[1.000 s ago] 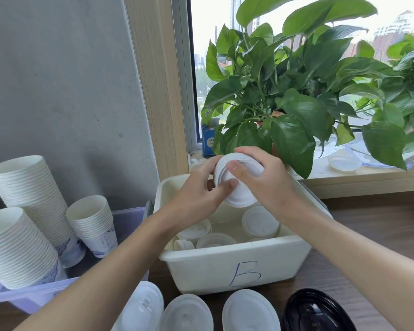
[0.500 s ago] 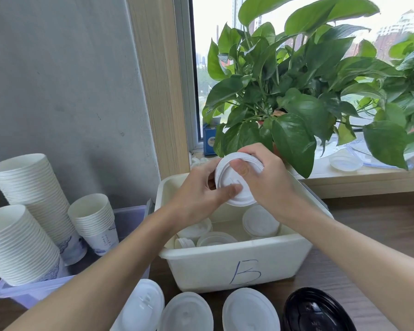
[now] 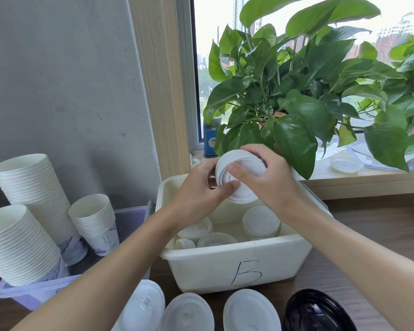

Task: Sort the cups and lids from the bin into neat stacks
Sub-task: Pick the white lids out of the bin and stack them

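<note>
Fingers [image 3: 250,149] of the right hand [image 3: 270,182] curl over the upper rim of a small stack of white lids [image 3: 243,195], with the thumb pressed on its face. The left hand [image 3: 196,189] grips the opposite edge, thumb also on the face. Both hands pinch the stack, which is held tilted on edge above the far half of the white bin [image 3: 237,268] marked B, clear of the contents.

Assessment: the lids appear light, thin and somewhat flexible, with a smooth surface. Nested pieces may slide apart if squeezed unevenly. Holding at opposing points of the rim is judged soundest; pressure on the centre could buckle them.

Loose lids [image 3: 261,222] remain in the bin, so sorting is not finished. On the table [image 3: 380,235] in front of the bin lie 3 white lid piles [image 3: 189,314] and 1 black lid [image 3: 318,311]. To the left, a clear tub [image 3: 34,295] holds 3 stacks of paper cups [image 3: 31,187]. A leafy plant [image 3: 296,96] stands on the sill behind.
</note>
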Tool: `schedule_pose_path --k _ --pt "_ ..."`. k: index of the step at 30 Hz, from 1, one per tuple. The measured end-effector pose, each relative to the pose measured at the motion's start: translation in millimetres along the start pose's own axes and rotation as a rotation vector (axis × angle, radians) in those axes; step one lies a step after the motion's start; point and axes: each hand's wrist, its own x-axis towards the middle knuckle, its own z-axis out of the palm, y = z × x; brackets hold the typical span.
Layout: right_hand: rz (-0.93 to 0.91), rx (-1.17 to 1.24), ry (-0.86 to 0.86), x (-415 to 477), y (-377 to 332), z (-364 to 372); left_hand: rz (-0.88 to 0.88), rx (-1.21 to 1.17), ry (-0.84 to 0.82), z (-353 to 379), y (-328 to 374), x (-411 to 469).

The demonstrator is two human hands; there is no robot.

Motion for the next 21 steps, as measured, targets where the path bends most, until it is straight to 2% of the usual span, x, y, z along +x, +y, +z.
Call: schedule_pose_path --k 3,15,21 --pt "0.004 -0.022 -0.051 -1.8 -2.1 1.7 0.042 0.073 -0.011 0.1 0.0 -0.3" --pt "0.054 -0.048 -0.034 -2.1 -5.6 1.3 0.076 0.080 -0.068 0.0 -0.7 -1.8" --pt "0.034 0.030 0.113 1.0 -2.8 -0.2 -0.030 -0.031 -0.078 3.4 2.5 -0.6"
